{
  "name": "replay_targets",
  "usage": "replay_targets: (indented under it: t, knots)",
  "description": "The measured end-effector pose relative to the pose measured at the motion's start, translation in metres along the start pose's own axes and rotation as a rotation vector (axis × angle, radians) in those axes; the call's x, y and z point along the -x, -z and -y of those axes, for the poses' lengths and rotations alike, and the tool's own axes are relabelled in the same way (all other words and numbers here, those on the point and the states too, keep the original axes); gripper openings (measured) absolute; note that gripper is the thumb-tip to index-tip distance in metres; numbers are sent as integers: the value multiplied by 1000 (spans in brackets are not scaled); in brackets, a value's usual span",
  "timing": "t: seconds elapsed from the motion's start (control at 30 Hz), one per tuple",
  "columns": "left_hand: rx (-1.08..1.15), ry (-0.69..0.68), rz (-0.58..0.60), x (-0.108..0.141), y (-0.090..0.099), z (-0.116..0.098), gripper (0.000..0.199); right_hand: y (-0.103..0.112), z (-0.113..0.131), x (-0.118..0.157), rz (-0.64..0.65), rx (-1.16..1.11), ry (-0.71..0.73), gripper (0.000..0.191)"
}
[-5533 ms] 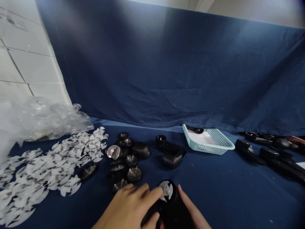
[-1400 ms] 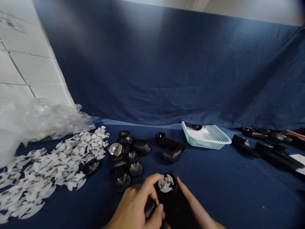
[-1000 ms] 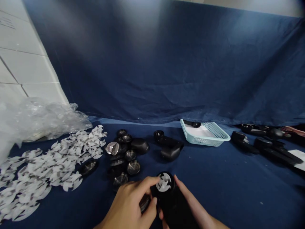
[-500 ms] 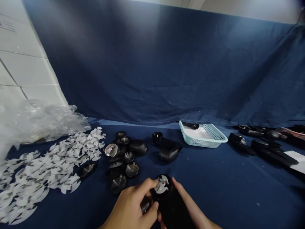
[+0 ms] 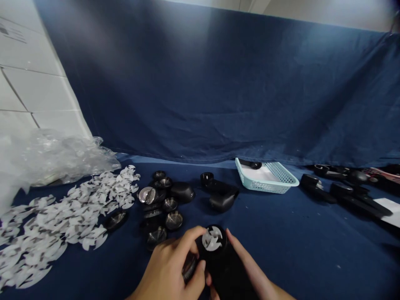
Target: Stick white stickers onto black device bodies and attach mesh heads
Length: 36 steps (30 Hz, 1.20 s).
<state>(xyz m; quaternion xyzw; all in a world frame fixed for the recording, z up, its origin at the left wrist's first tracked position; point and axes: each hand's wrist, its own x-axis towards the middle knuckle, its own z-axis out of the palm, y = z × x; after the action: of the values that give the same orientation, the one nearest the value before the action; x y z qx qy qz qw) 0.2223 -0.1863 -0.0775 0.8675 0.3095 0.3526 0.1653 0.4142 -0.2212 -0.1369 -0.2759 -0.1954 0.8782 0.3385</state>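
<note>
A long black housing (image 5: 229, 271) is held at the bottom centre, with a white bladed piece (image 5: 212, 238) in its round upper end. My right hand (image 5: 250, 264) wraps round the housing from the right. On the other side, my left hand (image 5: 175, 262) holds a round black cap (image 5: 189, 268) with a ridged mesh between thumb and fingers, its index fingertip at the rim by the white piece. Several black caps with metal mesh (image 5: 173, 220) lie just beyond my left hand.
White bladed pieces (image 5: 68, 221) are heaped at the left near clear plastic bags (image 5: 68, 158). Black housings (image 5: 222, 198) lie ahead, beside a light blue basket (image 5: 268, 185). More black parts (image 5: 356, 200) and a white sheet are at the right. A blue cloth (image 5: 212, 83) hangs behind.
The white piece has turned slightly in the round opening. My left hand and the cap have shifted a little up and left.
</note>
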Motion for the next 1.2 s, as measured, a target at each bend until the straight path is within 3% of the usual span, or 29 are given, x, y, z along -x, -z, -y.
replay_targets:
  t: [0.1,0.17,0.3,0.37,0.47,0.6,0.7,1.0,1.2]
  knots:
    - [3,16,-93,1,2,4,40,3,0,-2,-14,-19,-13,101]
    - [40,100,-123,1,4,7,32,3,1,-3,-24,-29,-16,101]
    - [175,345,-84,-4,4,14,22,-1,3,-2,-57,-46,-18,102]
    - [227,398,-53,-8,5,17,23,-4,5,-2,-101,-50,-23,97]
    - [219,337,5,-10,6,16,25,-5,5,-2,-147,-55,-25,92]
    - [81,158,123,-6,6,10,41,-2,2,-3,-84,-58,24,88]
    - [29,106,164,-4,5,7,55,-1,-1,-3,-53,-49,61,86]
    - [-37,19,64,-2,4,8,49,-4,-1,1,-80,-39,34,87]
    - [4,38,95,-4,5,8,46,-2,-4,-1,-107,-50,35,86]
